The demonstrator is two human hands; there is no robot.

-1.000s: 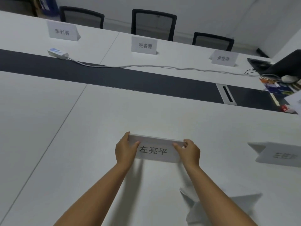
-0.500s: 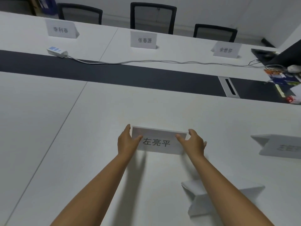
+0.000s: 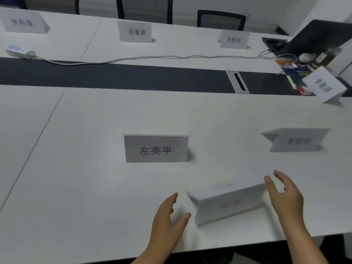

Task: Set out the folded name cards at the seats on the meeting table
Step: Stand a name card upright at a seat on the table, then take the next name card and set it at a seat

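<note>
1. Both hands hang open, holding nothing: left hand (image 3: pixel 167 216) just left of a folded name card (image 3: pixel 228 204) lying near the surface's near edge, right hand (image 3: pixel 285 195) just beside its right end, fingers spread. Can't tell if right fingertips touch the card.
2. Placed card (image 3: pixel 156 149) w/ printed name stands upright mid-surface (image 3: pixel 76 168), apart from both hands.
3. Another card (image 3: pixel 297 140) stands toward the right edge; three more cards (image 3: pixel 136 32) line the far edge by the chairs (image 3: pixel 221 18); one (image 3: pixel 323 84) tilts near the far-right corner by clutter.
4. Step, prob.: one seat done, now going for the next card near the near edge.
5. Next move calls for closing both hands on the card's ends, lifting w/o crushing the fold, then standing it square at a free seat, print outward.
6. Vs 1.0 s ago: hands pinched the mid-surface card at both ends; now they've let go and pulled back to the near card. View also tilts lower, showing the near edge.
</note>
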